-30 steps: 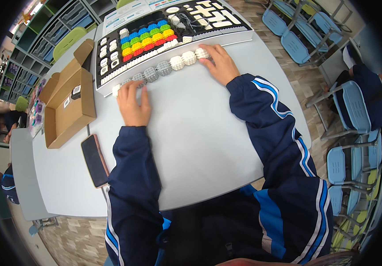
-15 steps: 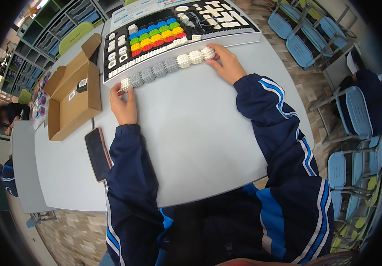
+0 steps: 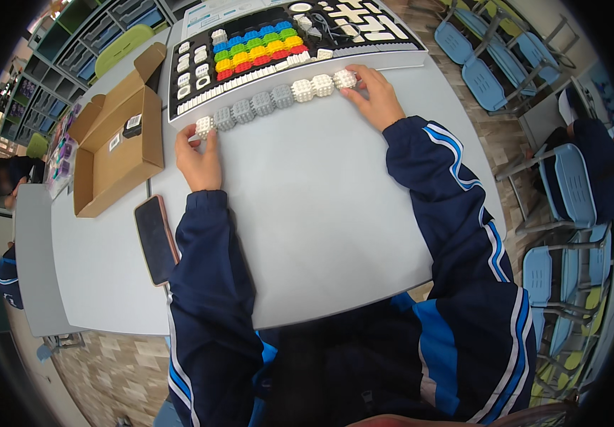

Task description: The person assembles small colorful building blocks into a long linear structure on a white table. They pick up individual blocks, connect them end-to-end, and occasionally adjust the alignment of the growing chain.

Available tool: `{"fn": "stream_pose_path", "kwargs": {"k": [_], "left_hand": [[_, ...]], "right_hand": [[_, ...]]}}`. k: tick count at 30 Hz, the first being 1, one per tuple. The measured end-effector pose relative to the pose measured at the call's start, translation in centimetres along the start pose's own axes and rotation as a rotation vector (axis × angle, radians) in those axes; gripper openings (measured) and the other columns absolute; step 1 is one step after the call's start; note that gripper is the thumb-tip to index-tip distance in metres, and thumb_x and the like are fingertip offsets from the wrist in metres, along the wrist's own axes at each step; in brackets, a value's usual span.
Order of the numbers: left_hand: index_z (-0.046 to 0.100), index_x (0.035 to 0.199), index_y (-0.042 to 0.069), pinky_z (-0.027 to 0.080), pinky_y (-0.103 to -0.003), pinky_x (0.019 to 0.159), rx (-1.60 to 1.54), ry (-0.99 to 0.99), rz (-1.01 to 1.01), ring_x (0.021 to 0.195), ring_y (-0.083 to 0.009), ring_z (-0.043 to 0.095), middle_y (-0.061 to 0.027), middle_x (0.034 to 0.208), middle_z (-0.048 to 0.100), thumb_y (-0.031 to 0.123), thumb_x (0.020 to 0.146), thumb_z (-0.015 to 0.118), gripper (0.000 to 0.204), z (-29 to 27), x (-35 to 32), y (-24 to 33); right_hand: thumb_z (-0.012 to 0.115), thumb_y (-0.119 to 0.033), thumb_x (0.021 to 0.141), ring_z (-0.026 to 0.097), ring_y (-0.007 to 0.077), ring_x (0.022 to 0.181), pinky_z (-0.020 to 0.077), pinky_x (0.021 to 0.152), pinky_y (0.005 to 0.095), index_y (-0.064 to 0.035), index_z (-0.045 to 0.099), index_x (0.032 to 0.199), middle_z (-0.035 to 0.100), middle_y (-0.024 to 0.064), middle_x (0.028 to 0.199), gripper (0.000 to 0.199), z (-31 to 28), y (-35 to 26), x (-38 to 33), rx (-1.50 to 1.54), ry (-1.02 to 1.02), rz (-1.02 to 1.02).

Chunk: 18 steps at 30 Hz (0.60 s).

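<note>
A row of knobbly cube-like blocks lies along the near side of a kit box [image 3: 307, 67]. A white block [image 3: 204, 127] forms its left end, several grey blocks [image 3: 263, 104] follow, and white blocks [image 3: 302, 90] make up the right part. My left hand [image 3: 201, 162] pinches the left-end white block between thumb and fingers. At the other end, my right hand [image 3: 376, 99] has thumb and forefinger closed on the last white block [image 3: 344, 78]. The hands' other fingers are partly hidden.
Blue, green, yellow and red blocks [image 3: 260, 51], white parts and cables sit in the kit box. To the left are an open cardboard box [image 3: 123, 153] and a phone [image 3: 154, 242]. Light-blue chairs [image 3: 483, 82] stand right of the table [image 3: 328, 235]. Other people are at the far left and right.
The view has shifted slightly. Both hands stay at the two ends of the block row, with little other visible change.
</note>
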<state>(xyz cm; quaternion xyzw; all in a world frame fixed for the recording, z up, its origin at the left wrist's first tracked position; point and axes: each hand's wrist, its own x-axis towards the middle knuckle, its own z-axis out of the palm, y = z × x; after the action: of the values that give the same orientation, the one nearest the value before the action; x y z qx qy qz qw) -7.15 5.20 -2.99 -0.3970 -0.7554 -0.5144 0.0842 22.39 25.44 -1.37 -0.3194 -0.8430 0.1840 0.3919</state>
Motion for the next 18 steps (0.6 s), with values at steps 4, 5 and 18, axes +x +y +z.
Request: {"fn": "stream_pose_path", "kwargs": {"k": [4,5,18], "left_hand": [[0.063,0.111,0.002,0.047,-0.032,0.075,0.004,-0.007,-0.008,0.084,-0.0172,0.059,-0.0074,0.103,0.067,0.022,0.083,0.077,0.038,-0.03,0.01,-0.12],[0.063,0.111,0.002,0.047,-0.032,0.075,-0.004,-0.005,-0.006,0.084,-0.0172,0.058,-0.0072,0.103,0.067,0.022,0.082,0.077,0.038,-0.01,0.01,-0.17],[0.064,0.110,0.003,0.046,-0.032,0.075,0.032,0.008,-0.010,0.086,-0.0173,0.057,-0.0062,0.102,0.066,0.026,0.081,0.079,0.040,-0.06,0.10,-0.46]], "right_hand": [[0.072,-0.022,0.087,0.062,0.0280,0.092,0.0509,0.083,0.0379,-0.0100,0.056,0.129,0.062,0.0128,0.105,0.046,-0.06,-0.73,-0.07,0.032,-0.046,-0.005],[0.072,-0.022,0.087,0.063,0.0279,0.092,0.0511,0.083,0.0377,-0.0101,0.056,0.129,0.062,0.0127,0.105,0.046,-0.12,-0.75,-0.05,0.036,-0.048,-0.005],[0.071,-0.026,0.088,0.062,0.0263,0.092,0.0503,0.083,0.0376,-0.0122,0.059,0.127,0.062,0.0121,0.099,0.043,-0.18,-0.62,0.04,-0.037,-0.003,0.000]]}}
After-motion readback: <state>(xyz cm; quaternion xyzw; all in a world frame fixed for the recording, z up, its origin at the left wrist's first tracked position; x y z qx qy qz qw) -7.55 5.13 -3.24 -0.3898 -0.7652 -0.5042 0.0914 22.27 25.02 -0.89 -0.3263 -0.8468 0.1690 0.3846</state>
